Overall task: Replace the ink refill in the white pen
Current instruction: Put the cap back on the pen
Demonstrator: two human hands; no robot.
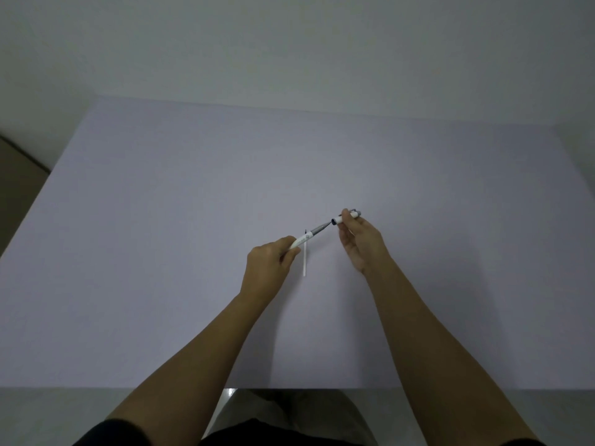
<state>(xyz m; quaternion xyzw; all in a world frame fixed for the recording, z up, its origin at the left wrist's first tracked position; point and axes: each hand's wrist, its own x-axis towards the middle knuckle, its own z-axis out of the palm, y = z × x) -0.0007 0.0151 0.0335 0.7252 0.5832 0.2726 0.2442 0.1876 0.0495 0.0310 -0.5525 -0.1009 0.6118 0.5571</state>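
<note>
Two hands: left hand [269,268] pinches slim white pen [310,237], right hand [360,241] cylindrical cap [347,216].

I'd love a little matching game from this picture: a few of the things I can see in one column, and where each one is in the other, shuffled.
Things:
1. pen body
2. pen cap
3. loose refill
4. table

Places or states:
A. lying flat on the table, between the hands
B. pinched in the fingers of the right hand
C. gripped in the left hand, grey tip pointing at the cap
D. pale, under everything

Pairs: 1-C, 2-B, 3-A, 4-D
</note>
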